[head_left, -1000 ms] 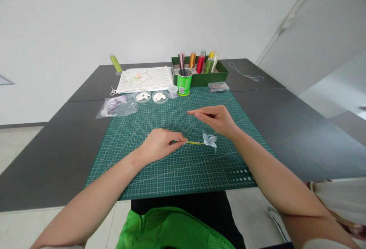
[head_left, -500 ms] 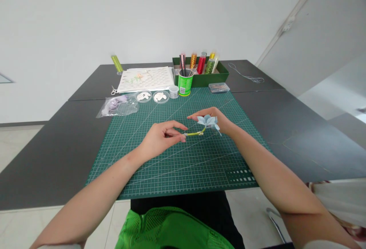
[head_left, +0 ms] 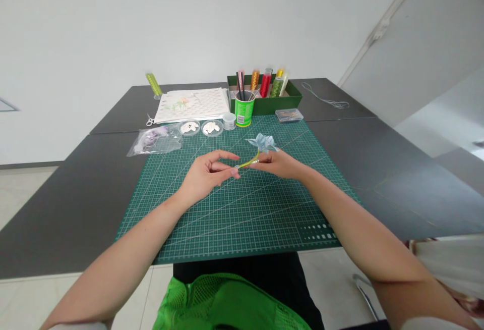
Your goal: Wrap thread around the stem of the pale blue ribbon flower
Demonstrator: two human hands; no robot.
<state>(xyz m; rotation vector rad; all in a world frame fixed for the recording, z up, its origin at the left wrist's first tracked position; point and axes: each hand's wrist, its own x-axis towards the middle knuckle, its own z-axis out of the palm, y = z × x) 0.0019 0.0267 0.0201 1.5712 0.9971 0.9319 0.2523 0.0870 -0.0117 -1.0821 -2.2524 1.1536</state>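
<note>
A small pale blue flower point(head_left: 263, 142) on a yellow-green stem is held up over the green cutting mat point(head_left: 242, 204). My left hand point(head_left: 206, 175) pinches the lower end of the stem between thumb and fingers. My right hand point(head_left: 279, 163) is closed on the stem just below the bloom, its fingertips meeting those of the left hand. The flower tilts up and to the right.
At the back of the mat stand a green cup point(head_left: 244, 108) with sticks, a green box point(head_left: 264, 99) of coloured tubes, two small dishes point(head_left: 200, 128), a small clear pot point(head_left: 229, 121), a plastic bag point(head_left: 156, 140), printed sheets point(head_left: 192, 104), scissors point(head_left: 150, 120) and a clear case point(head_left: 289, 115). A cord point(head_left: 325, 99) lies far right.
The flower has been lifted off the mat and swung upward. My right hand came in from behind and took hold of the stem; both hands moved slightly away from me.
</note>
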